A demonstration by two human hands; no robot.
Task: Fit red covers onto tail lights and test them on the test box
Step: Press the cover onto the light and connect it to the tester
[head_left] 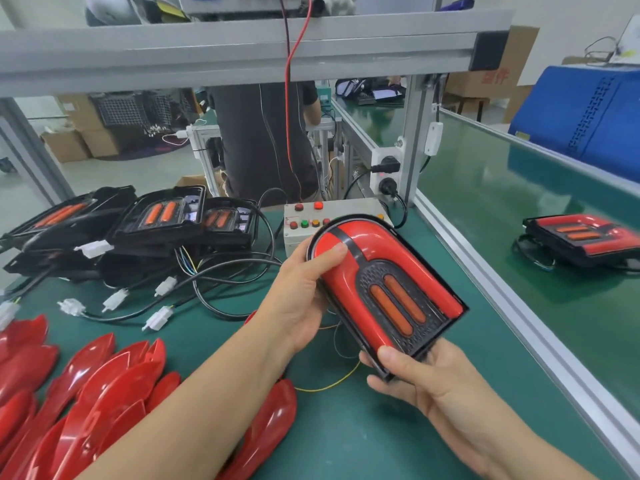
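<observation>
Tail light (384,292) with red cover fitted is held above the green tabletop (346,438), gripped by left hand (301,296) at its rounded end and right hand (433,379) at its square end. Test box (301,220) sits behind; its label is unreadable. Loose red covers (104,386) lie left. Red print on a cardboard box (495,77) is illegible.

Left hand (304,299) and right hand (433,382) both grip, fingers curled.

Red covers (114,386): glossy smooth plastic; tail light (388,292) housing: matt black, textured plastic; surface (346,427): matt green mat; frame (207,46): brushed aluminium.
</observation>
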